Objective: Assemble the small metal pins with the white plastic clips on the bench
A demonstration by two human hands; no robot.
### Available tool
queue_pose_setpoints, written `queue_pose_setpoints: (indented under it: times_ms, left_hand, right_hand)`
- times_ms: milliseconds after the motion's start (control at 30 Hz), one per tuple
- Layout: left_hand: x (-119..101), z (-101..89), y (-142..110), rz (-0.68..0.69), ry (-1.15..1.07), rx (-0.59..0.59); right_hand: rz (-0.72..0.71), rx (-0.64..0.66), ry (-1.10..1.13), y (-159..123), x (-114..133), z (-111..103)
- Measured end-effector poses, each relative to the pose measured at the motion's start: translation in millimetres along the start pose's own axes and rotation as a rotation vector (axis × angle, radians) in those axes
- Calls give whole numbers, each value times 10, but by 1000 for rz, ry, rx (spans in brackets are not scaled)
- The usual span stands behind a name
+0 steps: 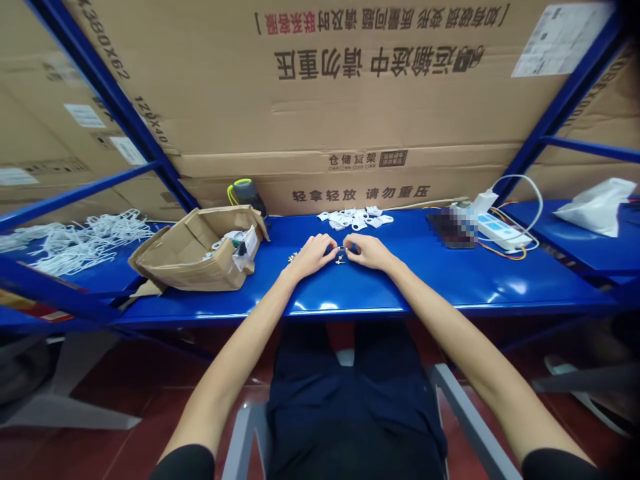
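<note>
A small part (342, 249) between the left hand (316, 255) and the right hand (369, 252)

On my head view, I have both bare hands over the middle of the blue table (360, 293), thumbs and forefingers curled in and their tips facing each other, close together. The small part lies right between those tips; it is too tiny for me to make out, and I cannot tell from here which hand is clamped on it, or whether both are. Just below it, I see loose metal pieces (341, 261) on the tabletop, and a little cluster of brass-coloured bits (293, 256) sits just beside the left hand, on its outer side. Beyond the fingers, I pick out a pile of white pieces (354, 219), near both hands but not touching either.

Farther to the left, I have an open cardboard box (193, 260) with mixed items inside, a dark bottle (249, 195) with a yellow-green strap behind it, and a tangle of white cords (95, 243) past the blue upright. Over on the right, I get a white power strip (501, 232) with cables around it, next to a dark object blurred out by pixels (453, 228), and farther out a white bag (597, 207)
</note>
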State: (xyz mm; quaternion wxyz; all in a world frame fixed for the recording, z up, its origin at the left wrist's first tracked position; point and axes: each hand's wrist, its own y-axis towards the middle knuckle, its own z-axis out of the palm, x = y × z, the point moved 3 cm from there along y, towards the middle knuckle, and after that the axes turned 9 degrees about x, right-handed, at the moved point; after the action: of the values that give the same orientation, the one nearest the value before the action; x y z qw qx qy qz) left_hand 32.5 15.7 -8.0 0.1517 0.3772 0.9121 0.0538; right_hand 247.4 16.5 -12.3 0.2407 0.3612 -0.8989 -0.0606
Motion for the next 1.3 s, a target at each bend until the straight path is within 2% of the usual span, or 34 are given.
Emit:
queue_pose_setpoints:
  times_ms: [133, 300, 567, 833, 1033, 1133, 1300]
  left_hand:
    - [37, -122, -88, -47, 65, 0]
    - [185, -217, -180, -132, 161, -11]
    - [343, -241, -223, -271, 214, -28]
    - [298, -214, -199, -248, 176, 0]
    - [285, -170, -174, -227, 145, 1]
    - [298, -147, -149, -241, 178, -11]
    - [388, -141, -107, -360, 220, -70]
  right_hand:
    - [30, 45, -37, -55, -80, -60]
    - [32, 75, -52, -8, -106, 18]
    - [-3, -13, 17, 139, 73, 95]
    - [80, -57, 50, 36, -178, 25]
    - [117, -16, 16, 51, -204, 47]
    - [196, -50, -21, 47, -233, 33]
    - [385, -97, -121, -8, -309, -34]
